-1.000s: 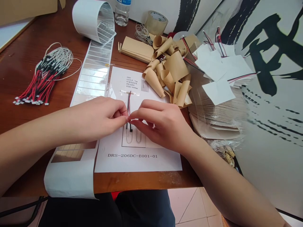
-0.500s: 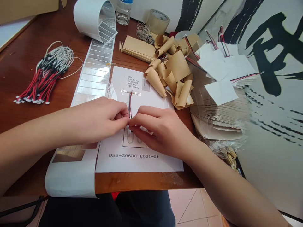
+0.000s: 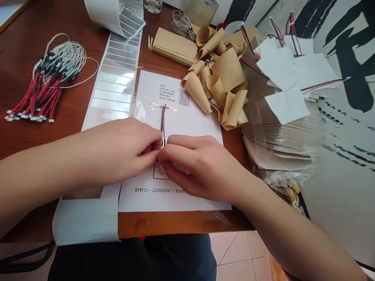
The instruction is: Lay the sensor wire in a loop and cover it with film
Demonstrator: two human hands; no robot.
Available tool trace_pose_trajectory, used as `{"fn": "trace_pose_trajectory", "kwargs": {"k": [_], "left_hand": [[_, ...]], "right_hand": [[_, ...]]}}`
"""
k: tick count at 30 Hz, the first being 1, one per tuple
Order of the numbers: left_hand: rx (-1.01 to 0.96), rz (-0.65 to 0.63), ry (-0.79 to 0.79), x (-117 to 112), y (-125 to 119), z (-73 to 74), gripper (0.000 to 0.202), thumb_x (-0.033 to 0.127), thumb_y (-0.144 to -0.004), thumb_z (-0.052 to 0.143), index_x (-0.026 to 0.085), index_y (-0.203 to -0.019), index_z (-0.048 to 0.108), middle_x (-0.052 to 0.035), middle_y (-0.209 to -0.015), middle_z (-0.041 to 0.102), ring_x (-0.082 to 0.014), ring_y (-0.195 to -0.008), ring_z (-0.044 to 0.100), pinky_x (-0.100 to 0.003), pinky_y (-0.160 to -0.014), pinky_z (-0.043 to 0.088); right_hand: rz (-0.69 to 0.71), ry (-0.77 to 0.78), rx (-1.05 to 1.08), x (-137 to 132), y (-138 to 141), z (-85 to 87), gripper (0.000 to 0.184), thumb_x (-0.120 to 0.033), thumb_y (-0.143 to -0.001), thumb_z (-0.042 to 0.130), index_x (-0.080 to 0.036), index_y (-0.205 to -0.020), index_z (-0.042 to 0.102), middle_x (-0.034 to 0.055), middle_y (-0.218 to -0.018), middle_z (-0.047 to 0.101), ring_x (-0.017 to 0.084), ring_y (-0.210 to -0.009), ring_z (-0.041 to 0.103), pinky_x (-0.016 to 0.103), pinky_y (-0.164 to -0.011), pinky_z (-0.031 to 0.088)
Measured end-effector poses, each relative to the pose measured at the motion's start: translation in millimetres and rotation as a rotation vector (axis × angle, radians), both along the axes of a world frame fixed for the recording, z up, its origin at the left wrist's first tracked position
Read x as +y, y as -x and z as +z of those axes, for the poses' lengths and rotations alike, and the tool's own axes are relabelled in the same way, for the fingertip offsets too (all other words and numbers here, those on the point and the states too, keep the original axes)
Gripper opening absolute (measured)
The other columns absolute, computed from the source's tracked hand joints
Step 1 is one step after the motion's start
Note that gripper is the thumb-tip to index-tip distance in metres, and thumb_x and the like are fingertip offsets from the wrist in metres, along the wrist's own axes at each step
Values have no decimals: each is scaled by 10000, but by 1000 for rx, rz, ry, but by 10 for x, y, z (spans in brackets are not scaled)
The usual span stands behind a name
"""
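Observation:
A thin red and black wire pair (image 3: 163,125) runs down the middle of a white printed sheet (image 3: 199,128), passing under a strip of clear tape (image 3: 164,107). My left hand (image 3: 123,146) and my right hand (image 3: 196,166) meet at the wire's lower part, their fingertips pinching it from either side. The wire's lower end is hidden by my fingers. My right hand covers the outlined box on the sheet and the end of its printed code.
On the wooden table (image 3: 187,224) lie a red-and-black wire bundle (image 3: 49,80), a strip of foil-like labels (image 3: 114,82), curled kraft paper pieces (image 3: 216,84), white cards with wires (image 3: 281,66), and a plastic-wrapped stack (image 3: 275,144). A tape roll (image 3: 202,9) stands behind.
The head view has shifted, so the table contents sit higher and farther left. My hands stay together on the wire, and my right hand now covers more of the printed code.

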State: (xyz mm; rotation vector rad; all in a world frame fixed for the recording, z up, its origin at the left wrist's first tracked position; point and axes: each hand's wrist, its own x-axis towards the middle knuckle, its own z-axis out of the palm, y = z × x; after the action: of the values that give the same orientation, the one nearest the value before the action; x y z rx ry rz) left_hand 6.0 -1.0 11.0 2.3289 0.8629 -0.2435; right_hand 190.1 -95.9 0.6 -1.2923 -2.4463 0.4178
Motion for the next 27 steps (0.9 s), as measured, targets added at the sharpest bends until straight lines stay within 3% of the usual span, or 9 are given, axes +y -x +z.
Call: {"fn": "trace_pose_trajectory", "kwargs": {"k": [13, 27], "left_hand": [[17, -7, 40, 26, 11, 27, 213, 391, -833, 554, 264, -665, 583, -27, -678, 682, -208, -600, 549, -353, -573, 348], [-9, -15, 39, -4, 33, 29, 199, 376, -845, 551, 254, -692, 591, -43, -755, 695, -212, -645, 542, -352, -606, 343]], "right_hand": [[48, 44, 71, 25, -36, -10, 195, -95, -861, 462, -173, -877, 640, 12, -768, 623, 125, -654, 489, 273, -574, 306], [32, 109, 56, 32, 6, -34, 175, -107, -964, 481, -171, -850, 598, 9, -795, 607, 115, -672, 475, 260, -587, 320]]}}
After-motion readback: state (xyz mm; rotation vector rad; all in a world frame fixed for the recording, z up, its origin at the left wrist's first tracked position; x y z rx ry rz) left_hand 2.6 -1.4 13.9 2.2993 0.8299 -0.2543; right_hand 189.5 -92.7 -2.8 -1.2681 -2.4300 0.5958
